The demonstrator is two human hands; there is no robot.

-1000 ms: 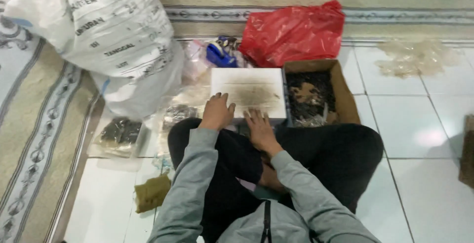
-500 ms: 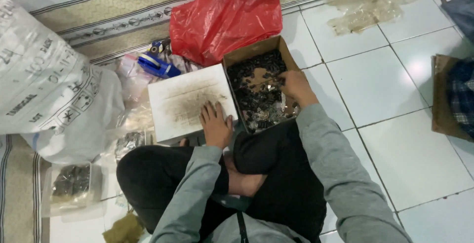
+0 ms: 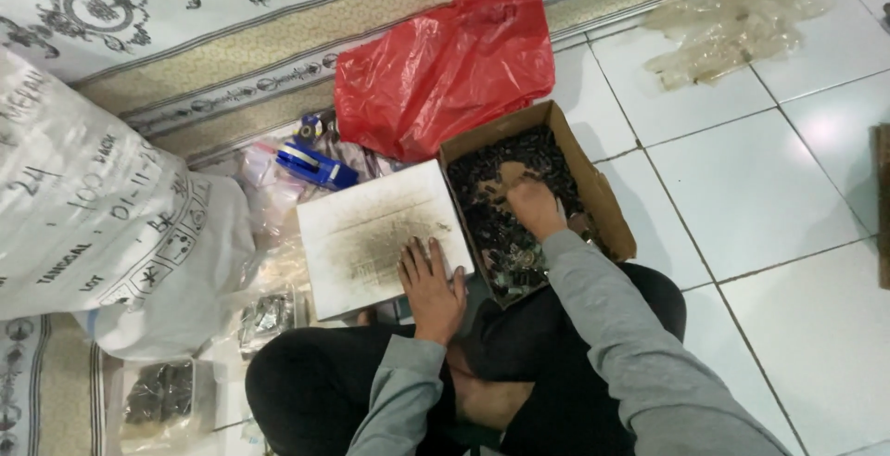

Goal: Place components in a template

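Observation:
I sit cross-legged on a tiled floor. My left hand (image 3: 431,285) lies flat, fingers spread, on the near edge of a stained white board (image 3: 375,234). My right hand (image 3: 530,204) reaches into a brown cardboard box (image 3: 593,187) filled with small dark metal parts (image 3: 491,234); its fingers are dug into the pile, so I cannot see whether it grips any. The box stands right of the board, touching it.
A red plastic bag (image 3: 445,67) lies behind the box. A large white printed sack (image 3: 93,224) fills the left. A blue tool (image 3: 315,167) and clear bags of parts (image 3: 162,391) lie left of the board. Crumpled clear plastic (image 3: 732,25) sits far right, on the tiles.
My right hand moved from the board into the cardboard box and now digs deeper into the parts. My left hand stayed on the board. The camera swung right.

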